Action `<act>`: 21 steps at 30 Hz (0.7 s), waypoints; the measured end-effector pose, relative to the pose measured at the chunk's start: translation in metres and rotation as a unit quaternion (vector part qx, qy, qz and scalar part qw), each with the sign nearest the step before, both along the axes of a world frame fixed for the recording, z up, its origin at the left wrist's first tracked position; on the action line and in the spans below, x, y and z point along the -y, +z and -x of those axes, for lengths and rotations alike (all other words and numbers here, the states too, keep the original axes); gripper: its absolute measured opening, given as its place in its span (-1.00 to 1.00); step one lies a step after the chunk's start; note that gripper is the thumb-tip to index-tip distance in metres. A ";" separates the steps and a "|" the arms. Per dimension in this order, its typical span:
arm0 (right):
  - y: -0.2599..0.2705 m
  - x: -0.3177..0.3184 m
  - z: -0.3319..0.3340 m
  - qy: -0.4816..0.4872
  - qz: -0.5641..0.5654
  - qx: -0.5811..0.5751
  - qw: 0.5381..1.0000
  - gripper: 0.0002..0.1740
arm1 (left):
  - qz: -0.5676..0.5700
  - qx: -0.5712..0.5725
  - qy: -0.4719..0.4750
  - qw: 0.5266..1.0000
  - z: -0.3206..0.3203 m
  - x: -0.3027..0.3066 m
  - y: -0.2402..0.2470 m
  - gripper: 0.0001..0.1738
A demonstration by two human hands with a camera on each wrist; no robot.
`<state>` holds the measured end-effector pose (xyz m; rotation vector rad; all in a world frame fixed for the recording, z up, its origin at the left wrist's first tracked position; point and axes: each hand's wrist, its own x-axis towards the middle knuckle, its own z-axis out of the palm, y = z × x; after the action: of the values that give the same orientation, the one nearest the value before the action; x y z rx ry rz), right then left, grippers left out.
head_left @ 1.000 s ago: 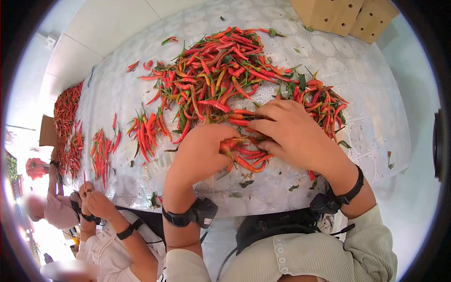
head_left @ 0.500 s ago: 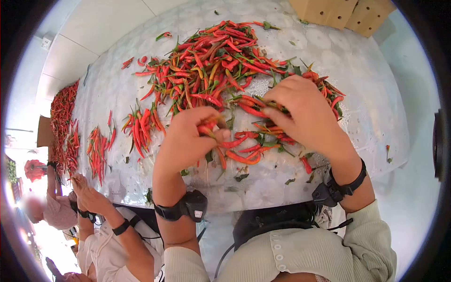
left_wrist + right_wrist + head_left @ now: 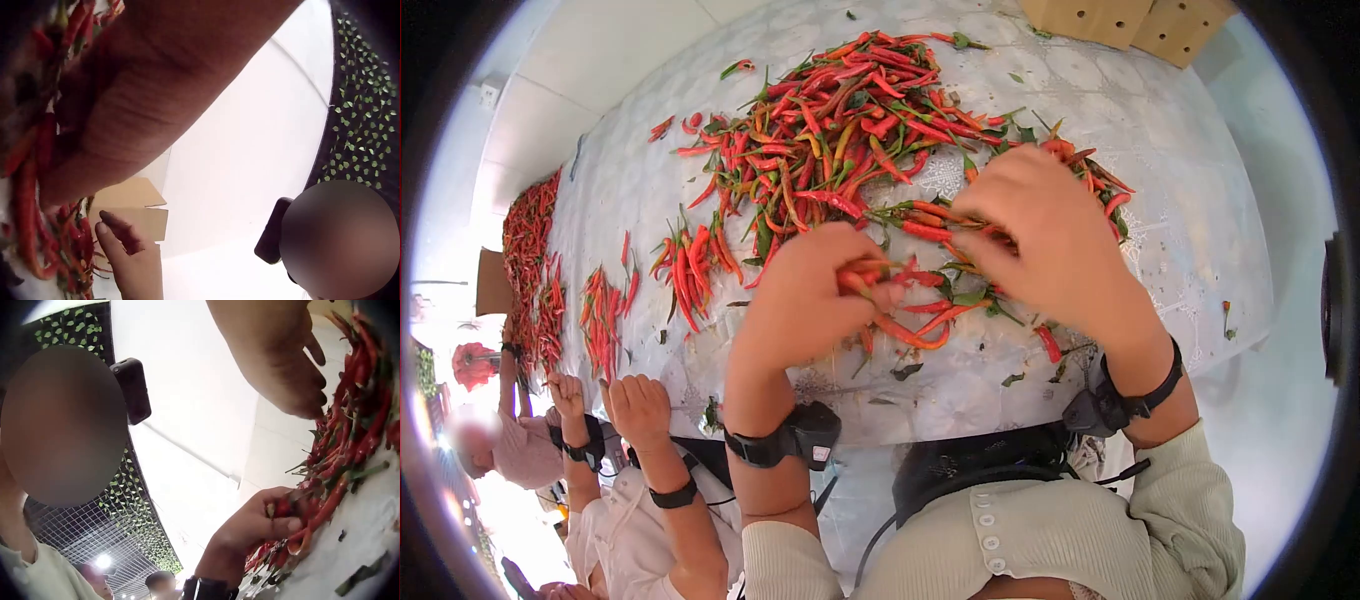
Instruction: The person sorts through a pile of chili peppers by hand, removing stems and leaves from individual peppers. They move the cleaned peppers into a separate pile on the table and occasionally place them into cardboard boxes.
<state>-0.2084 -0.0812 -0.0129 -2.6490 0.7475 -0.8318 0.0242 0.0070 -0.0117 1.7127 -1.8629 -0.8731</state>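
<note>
My left hand (image 3: 800, 300) grips a few red chili peppers (image 3: 862, 278), their ends showing between thumb and fingers. The right wrist view shows this left hand (image 3: 247, 522) from the side, curled round the chilies close above the table. My right hand (image 3: 1050, 245) is over a small cluster of chilies (image 3: 927, 218), thumb and fingers apart and loosely bent. Nothing shows between the right hand's (image 3: 278, 356) fingers in its own wrist view. Loose chilies (image 3: 920, 330) with green stems and leaves lie between the hands.
A large chili heap (image 3: 840, 130) spreads beyond my hands. Smaller bunches (image 3: 690, 265) lie to the left, with another long pile (image 3: 530, 250) farther off. Cardboard boxes (image 3: 1100, 18) stand at the back right. Another person's hands (image 3: 640, 410) are at the table's left edge.
Over the last second my hands moved apart, the right one up and away from the near chilies. The left keeps chilies in its grip. The neighbouring person's hands separated.
</note>
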 end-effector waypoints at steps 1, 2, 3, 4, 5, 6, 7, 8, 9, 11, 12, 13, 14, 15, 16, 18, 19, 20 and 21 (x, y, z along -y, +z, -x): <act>0.002 -0.007 -0.002 0.042 -0.030 -0.002 0.999 -0.75 | -0.022 -0.048 0.049 0.997 0.000 -0.001 0.004 -0.66; 0.002 -0.012 -0.004 0.081 -0.048 -0.018 0.995 -0.73 | -0.043 -0.095 0.098 0.990 -0.001 -0.001 0.006 -0.68; 0.001 -0.018 -0.007 0.119 -0.066 -0.034 0.990 -0.72 | -0.036 -0.126 0.112 0.985 -0.003 -0.002 0.006 -0.70; -0.001 -0.023 -0.009 0.156 -0.084 -0.050 0.983 -0.71 | -0.030 -0.157 0.126 0.979 -0.006 -0.002 0.006 -0.72; -0.009 -0.028 -0.013 0.157 -0.039 -0.045 0.986 -0.80 | -0.023 -0.187 0.140 0.972 -0.008 -0.002 0.006 -0.74; -0.013 -0.032 -0.015 0.147 -0.030 -0.066 0.986 -0.82 | -0.025 -0.216 0.139 0.966 -0.007 -0.002 0.007 -0.75; -0.016 -0.035 -0.015 0.138 -0.021 -0.087 0.986 -0.83 | -0.026 -0.244 0.139 0.959 -0.006 -0.002 0.008 -0.75; -0.017 -0.037 -0.016 0.128 -0.012 -0.108 0.986 -0.84 | -0.027 -0.273 0.138 0.952 -0.004 -0.003 0.008 -0.76; -0.016 -0.036 -0.015 0.132 -0.016 -0.114 0.985 -0.85 | -0.041 -0.306 0.147 0.940 -0.004 -0.003 0.008 -0.76; -0.012 -0.034 -0.013 0.139 -0.023 -0.125 0.982 -0.86 | -0.067 -0.371 0.163 0.912 -0.002 -0.002 0.007 -0.77; -0.012 -0.034 -0.014 0.140 -0.024 -0.123 0.982 -0.86 | -0.057 -0.366 0.149 0.917 -0.003 -0.001 0.004 -0.77; -0.013 -0.034 -0.015 0.141 -0.026 -0.121 0.982 -0.84 | -0.047 -0.361 0.134 0.922 -0.004 0.000 0.000 -0.76; -0.013 -0.034 -0.015 0.143 -0.028 -0.120 0.982 -0.82 | -0.037 -0.356 0.121 0.926 -0.004 0.001 -0.002 -0.76; -0.011 -0.033 -0.016 0.133 -0.044 -0.112 0.984 -0.81 | -0.057 -0.330 0.115 0.935 -0.004 0.000 -0.001 -0.74; -0.008 -0.032 -0.016 0.124 -0.061 -0.103 0.985 -0.81 | -0.078 -0.303 0.109 0.944 -0.003 0.000 0.000 -0.71; -0.008 -0.028 -0.017 0.104 -0.083 -0.059 0.989 -0.81 | -0.083 -0.263 0.072 0.959 0.000 0.000 -0.003 -0.65; -0.010 -0.025 -0.016 0.092 -0.089 -0.023 0.991 -0.82 | -0.068 -0.249 0.040 0.965 0.002 0.001 -0.009 -0.62; -0.012 -0.022 -0.016 0.082 -0.093 0.014 0.992 -0.83 | -0.052 -0.234 0.008 0.971 0.004 0.003 -0.012 -0.59; -0.011 -0.021 -0.016 0.071 -0.134 0.028 0.988 -0.82 | -0.053 -0.193 0.004 0.980 0.006 0.003 -0.006 -0.55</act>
<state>-0.1924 -0.0605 -0.0241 -2.3974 0.6023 -0.7089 0.0178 0.0041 -0.0182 1.4774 -1.5722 -1.2221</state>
